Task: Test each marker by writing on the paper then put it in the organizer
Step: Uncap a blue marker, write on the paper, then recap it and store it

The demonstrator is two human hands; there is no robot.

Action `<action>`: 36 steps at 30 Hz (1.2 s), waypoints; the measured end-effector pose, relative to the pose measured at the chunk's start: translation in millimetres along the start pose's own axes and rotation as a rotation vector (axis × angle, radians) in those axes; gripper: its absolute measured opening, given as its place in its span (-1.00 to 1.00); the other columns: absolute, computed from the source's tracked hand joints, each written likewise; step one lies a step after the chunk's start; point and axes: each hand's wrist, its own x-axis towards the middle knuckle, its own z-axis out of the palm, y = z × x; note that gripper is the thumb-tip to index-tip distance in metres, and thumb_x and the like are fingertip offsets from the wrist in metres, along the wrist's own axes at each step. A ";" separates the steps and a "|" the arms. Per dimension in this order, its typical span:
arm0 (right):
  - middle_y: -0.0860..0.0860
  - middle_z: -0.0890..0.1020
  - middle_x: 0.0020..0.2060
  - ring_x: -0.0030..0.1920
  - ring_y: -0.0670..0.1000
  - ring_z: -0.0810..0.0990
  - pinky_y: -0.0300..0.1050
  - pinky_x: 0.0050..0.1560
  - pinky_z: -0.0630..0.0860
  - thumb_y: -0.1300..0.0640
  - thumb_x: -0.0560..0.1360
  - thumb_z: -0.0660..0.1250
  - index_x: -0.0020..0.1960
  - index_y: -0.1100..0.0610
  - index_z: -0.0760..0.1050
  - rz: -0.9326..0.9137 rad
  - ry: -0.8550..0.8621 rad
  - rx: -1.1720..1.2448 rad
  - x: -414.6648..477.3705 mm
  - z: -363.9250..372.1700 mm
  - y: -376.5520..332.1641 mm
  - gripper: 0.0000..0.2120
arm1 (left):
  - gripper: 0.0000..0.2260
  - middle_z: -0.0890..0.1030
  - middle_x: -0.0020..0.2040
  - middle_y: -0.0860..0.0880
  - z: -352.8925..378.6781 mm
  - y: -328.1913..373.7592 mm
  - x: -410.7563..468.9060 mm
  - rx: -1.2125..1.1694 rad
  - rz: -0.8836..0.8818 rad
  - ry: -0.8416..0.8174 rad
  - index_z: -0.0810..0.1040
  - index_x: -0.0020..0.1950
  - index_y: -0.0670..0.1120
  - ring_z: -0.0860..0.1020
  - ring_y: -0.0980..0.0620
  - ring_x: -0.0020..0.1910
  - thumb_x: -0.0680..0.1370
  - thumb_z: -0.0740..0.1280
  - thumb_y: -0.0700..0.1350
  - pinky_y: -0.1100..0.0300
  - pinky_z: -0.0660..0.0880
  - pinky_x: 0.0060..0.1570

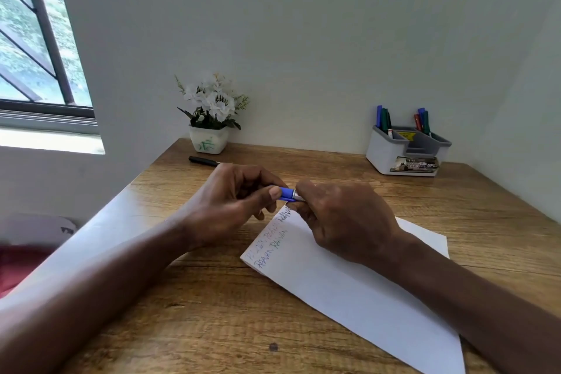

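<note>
Found the wooden tabletop (212, 297) carrying everything. Found the paper (349, 288) lying slanted on it, partly under the right forearm, with a few words at its far left corner. Saw the organizer (382, 155) at the back right by the wall, well apart from the hands, with several markers (384, 120) standing in its back compartments. Saw the left hand (230, 203) and the right hand (343, 222) meeting above the far corner of the paper, with the blue marker (287, 194) between them. Saw the left fingers (258, 176) curled round one end with the thumb pressed on top, and the right ones closed round the other end.

Judged the paper thin and easy to slide. Judged the blue marker light, stiff and made of smooth plastic, so a little slippery. Best taken at the middle of the barrel, with the cap moved straight along its length.

Could see only a short blue piece with a silver ring; the tip was hidden. Could not tell whether the cap was going on or coming off. Could not read the written words or the organizer's label. Noted a black pen (203, 160) near the flower pot (209, 141), one end hidden behind the left hand.
</note>
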 end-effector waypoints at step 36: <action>0.01 0.67 -0.09 -0.32 -0.09 0.60 -0.21 -0.29 0.54 0.17 0.65 0.28 0.31 -0.27 0.52 0.516 -0.252 1.036 -5.3 -6.4 15.8 -0.62 | 0.22 0.19 0.63 0.06 -16.9 -10.6 4.5 0.881 -0.528 -0.177 0.19 0.63 0.06 0.23 0.05 0.56 0.12 -0.01 0.75 -0.16 0.08 0.56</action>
